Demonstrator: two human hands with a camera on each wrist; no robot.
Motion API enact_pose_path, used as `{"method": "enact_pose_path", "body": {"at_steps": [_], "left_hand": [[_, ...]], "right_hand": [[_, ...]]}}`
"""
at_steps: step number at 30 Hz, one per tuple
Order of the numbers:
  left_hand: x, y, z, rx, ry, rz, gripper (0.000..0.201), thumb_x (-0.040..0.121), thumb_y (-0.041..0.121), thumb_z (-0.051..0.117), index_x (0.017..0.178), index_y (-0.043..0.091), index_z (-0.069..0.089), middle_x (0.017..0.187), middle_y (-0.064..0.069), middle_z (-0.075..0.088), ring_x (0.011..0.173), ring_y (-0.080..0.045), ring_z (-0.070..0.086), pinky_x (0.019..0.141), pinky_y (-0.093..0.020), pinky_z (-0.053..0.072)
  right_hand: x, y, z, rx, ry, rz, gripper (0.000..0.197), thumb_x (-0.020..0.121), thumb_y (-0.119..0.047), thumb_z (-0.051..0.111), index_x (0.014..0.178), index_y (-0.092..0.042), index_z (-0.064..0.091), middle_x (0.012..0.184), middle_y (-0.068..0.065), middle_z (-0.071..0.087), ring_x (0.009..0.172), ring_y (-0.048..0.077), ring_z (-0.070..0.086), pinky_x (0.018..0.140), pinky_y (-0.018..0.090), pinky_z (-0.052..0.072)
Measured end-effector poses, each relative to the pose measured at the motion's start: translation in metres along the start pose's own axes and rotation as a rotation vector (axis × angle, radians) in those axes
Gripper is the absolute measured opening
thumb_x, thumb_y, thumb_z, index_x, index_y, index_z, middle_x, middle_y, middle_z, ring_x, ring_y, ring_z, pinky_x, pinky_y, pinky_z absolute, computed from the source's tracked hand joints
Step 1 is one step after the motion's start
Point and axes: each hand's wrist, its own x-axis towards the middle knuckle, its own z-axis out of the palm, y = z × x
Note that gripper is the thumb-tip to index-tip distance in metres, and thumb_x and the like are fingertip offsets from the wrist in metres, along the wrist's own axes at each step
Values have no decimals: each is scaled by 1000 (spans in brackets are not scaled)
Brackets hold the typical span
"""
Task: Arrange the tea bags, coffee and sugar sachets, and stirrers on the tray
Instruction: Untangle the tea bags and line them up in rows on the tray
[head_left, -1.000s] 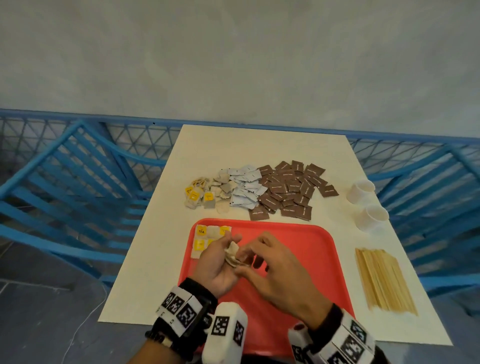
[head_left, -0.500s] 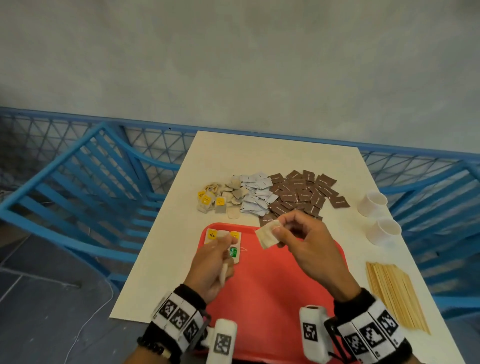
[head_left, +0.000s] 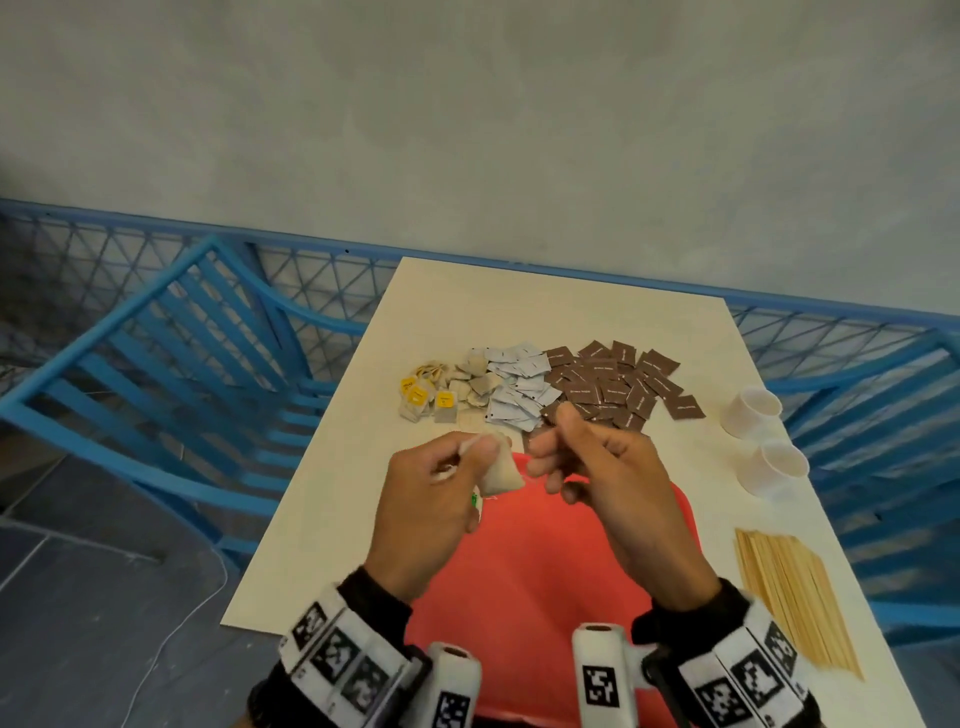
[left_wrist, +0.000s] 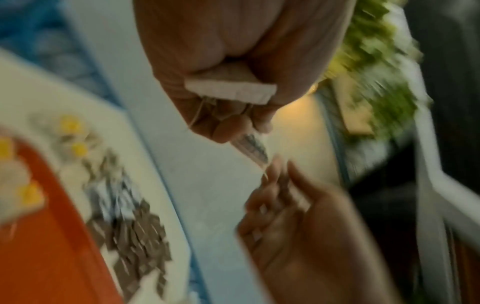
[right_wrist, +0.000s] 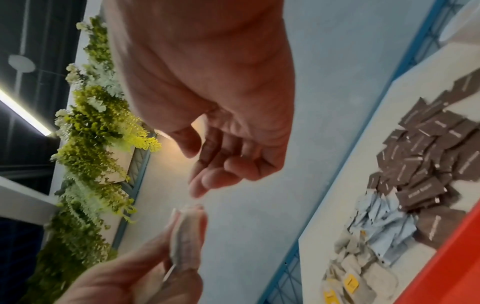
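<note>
Both hands are raised over the far end of the red tray (head_left: 545, 571). My left hand (head_left: 467, 452) pinches a beige tea bag (head_left: 501, 470) by its top edge, and something white is folded in its palm (left_wrist: 228, 88). My right hand (head_left: 561, 457) is just right of the bag with its fingers curled. A thin thread (left_wrist: 265, 172) runs from the bag to those fingers, which seem to pinch it. Loose tea bags (head_left: 447, 387), pale sugar sachets (head_left: 519, 389) and brown coffee sachets (head_left: 613, 382) lie piled beyond the tray. The wooden stirrers (head_left: 795, 597) lie to its right.
Two white paper cups (head_left: 753, 410) (head_left: 776, 465) stand near the table's right edge. Blue railings (head_left: 182, 389) run round the cream table (head_left: 322, 545). A green tag (head_left: 474, 500) shows under my left hand; the tea bags on the tray's far left corner are hidden.
The tea bag has gone from my right hand to my left. Both hands have lifted and come together over the tray's far end. The head view has shifted left.
</note>
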Motion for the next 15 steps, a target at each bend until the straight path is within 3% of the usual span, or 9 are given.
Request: {"method": "enact_pose_path", "body": {"at_steps": [2,4,7,9,11,15], "left_hand": [[2,7,-11,-250,-71,-252,29,90,34,65,94,7,76,54,4,38,43,-7,31,44,-25,33],[2,10,-19,-306,-139,-332,30,90,31,65,96,4,74,57,2,32,44,-5,27,43,-20,31],[1,7,-27,-298,-130,-318,32,85,29,66,103,3,73,56,4,50,42,-2,38,42,-18,31],[3,3,-33,-277,-71,-303,32,81,28,70,102,5,74,66,-2,61,44,-3,47,40,-17,33],[6,0,-40,-191,-39,-276,25,79,24,74,96,5,75,74,-8,61,48,-6,50,40,-19,35],[13,-8,-54,-121,-24,-292,14,85,18,73,89,6,68,70,-4,59,41,-3,47,38,-19,36]], "right_hand": [[-1,-1,3,-98,3,-64,23,94,-30,64,83,-12,75,74,2,73,63,9,58,59,19,44],[-3,-2,11,-133,-111,-72,13,90,-24,69,90,-13,76,72,-7,72,64,0,60,60,13,44],[-1,10,28,-144,-217,-42,14,88,-16,72,94,-3,76,63,-8,69,56,-2,57,54,10,41],[0,20,37,-179,-242,-43,12,88,-19,74,91,-8,77,67,4,70,59,6,57,58,17,42],[3,27,42,-224,-257,-30,7,87,-24,75,88,-18,78,71,14,68,62,14,52,59,26,39],[12,37,50,-128,-246,17,15,85,-14,76,92,0,73,67,6,66,57,5,55,53,14,41]]}}
